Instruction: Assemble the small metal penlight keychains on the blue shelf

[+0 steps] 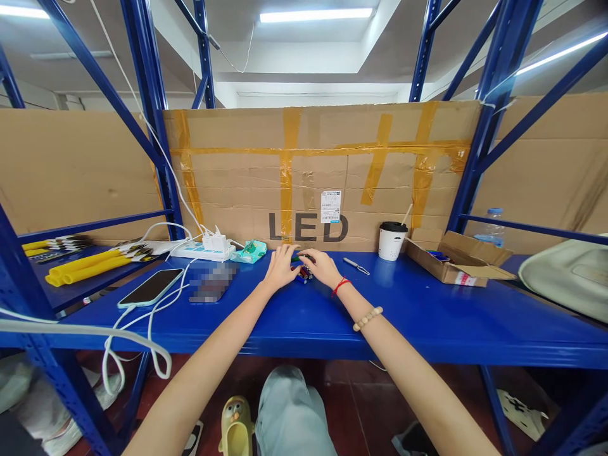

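Both of my hands meet over a small bundle of thin, dark pens (304,273) on the blue shelf (304,316). A bit of green and some red and blue show among them. My left hand (282,266) is at the bundle's left side, its fingers bent and thumb against the pens. From the right, my right hand (322,267) curls over the same bundle, its fingertips partly hidden. A red string and a beaded bracelet circle the right wrist. Just right of the hands lies a small silver tweezer-like tool (356,266).
A lidded paper cup (390,243) and an open cardboard box (451,263) stand to the right. On the left are a phone (151,288), a power strip (202,251), loose white cables and a green tissue pack (251,252). A cardboard panel (237,183) closes the back.
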A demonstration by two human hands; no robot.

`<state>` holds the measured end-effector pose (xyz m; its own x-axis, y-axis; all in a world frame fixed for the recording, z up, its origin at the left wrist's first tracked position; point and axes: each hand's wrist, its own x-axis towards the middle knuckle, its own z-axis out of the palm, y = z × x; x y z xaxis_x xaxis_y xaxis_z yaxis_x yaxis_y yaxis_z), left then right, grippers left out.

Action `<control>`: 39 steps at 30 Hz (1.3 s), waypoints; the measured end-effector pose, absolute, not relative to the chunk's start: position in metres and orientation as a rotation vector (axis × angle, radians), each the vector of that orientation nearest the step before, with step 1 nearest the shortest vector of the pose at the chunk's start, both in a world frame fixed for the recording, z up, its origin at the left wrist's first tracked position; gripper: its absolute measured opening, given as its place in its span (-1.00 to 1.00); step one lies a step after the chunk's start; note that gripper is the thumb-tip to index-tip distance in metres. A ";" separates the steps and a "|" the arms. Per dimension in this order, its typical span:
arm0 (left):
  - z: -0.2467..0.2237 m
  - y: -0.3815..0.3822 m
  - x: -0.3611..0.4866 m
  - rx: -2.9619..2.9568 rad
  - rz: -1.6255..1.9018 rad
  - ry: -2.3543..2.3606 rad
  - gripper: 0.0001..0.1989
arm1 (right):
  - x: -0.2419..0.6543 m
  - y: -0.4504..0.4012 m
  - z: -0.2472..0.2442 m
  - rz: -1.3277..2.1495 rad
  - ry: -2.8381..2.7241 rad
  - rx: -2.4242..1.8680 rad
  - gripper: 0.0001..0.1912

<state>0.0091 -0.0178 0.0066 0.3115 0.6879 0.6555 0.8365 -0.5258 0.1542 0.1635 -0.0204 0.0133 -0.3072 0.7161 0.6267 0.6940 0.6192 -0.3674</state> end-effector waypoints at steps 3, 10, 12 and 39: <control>0.005 -0.016 0.008 -2.415 -0.923 -1.391 -0.68 | 0.159 -0.023 0.013 0.075 -2.075 -1.076 -0.80; 0.008 -0.016 0.008 -2.381 -0.902 -1.568 -0.70 | 0.168 -0.017 0.011 0.200 -1.990 -1.160 -0.79; 0.009 -0.018 0.008 -2.359 -0.964 -1.637 -0.73 | 0.168 -0.014 0.008 0.272 -1.979 -1.119 -0.76; 0.000 -0.007 0.010 -2.358 -0.942 -1.670 -0.55 | 0.166 0.000 0.004 0.646 -1.619 -0.871 -0.73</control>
